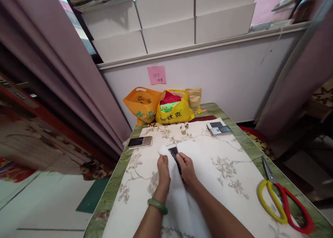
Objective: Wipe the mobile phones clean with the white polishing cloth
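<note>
Here, in the head view, we look down on a table with a green edge, covered by a flowered cloth. A white sheet is spread over the cloth. Both of our hands meet near its far left corner.

The phone lies tilted between the hands, just above the sheet. Its long axis runs from far left to near right. The pale top end points away from us, toward the wall, and the dark screen slopes down into the right hand.

The right hand's fingers are curled close together and pinch the phone's near end. The thumb lies along the edge of the phone.

The left hand is closed in a loose fist, fingers pressed together. It grips a bunched bit of the white sheet just beside the phone's left edge. We cannot tell whether it touches the phone itself. A green bangle sits on that wrist.

A gold phone lies at the table's left edge. Two more phones and a small bottle lie farther back. An orange bag and a yellow bag stand against the wall. Scissors with yellow and red handles lie well apart, at the near right.
</note>
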A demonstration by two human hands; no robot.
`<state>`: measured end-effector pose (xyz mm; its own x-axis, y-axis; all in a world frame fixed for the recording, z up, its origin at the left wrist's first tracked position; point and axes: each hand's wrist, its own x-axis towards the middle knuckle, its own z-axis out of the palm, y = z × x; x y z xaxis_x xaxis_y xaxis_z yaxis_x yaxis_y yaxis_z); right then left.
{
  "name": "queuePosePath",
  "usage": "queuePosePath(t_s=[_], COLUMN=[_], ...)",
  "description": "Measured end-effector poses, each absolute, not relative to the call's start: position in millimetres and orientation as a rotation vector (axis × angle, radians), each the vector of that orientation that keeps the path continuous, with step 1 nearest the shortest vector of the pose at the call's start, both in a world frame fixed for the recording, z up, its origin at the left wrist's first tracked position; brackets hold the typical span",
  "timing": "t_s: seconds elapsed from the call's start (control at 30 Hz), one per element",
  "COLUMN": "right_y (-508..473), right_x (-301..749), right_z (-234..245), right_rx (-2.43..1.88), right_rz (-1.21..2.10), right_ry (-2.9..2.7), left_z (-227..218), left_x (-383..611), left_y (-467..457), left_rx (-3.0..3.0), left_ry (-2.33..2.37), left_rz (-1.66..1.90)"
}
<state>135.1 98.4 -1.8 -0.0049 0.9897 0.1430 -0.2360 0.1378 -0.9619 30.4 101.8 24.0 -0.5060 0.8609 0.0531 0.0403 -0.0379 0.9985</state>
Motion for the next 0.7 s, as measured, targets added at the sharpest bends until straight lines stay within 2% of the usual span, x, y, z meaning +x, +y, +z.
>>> queuePosePath(t_s=[0.2, 0.33, 0.57, 0.7], right_y=[100.7, 102.2, 104.3, 99.9], right_x=[133.0, 135.7, 132.9, 132.0], right_z=[-8.1, -12.5, -19.4, -16.6], right_rx=[-0.892, -0.936, -1.027, -0.915], right_rz=[1.269, 1.178, 1.014, 1.142], right_ry=[-0.85, -0.718, -0.659, -0.751], left_z=[20.2, 14.4, 15.2, 27.5], left_x=[44.7, 54.6, 59.8, 43.6], left_y=[79.5, 65.1, 52.8, 62.1], left_rx=[1.237, 1.212, 1.041, 0.815], left_ry=[1.779, 1.854, 1.658, 1.597], left_rz=[1.418, 1.357, 1.447, 1.585])
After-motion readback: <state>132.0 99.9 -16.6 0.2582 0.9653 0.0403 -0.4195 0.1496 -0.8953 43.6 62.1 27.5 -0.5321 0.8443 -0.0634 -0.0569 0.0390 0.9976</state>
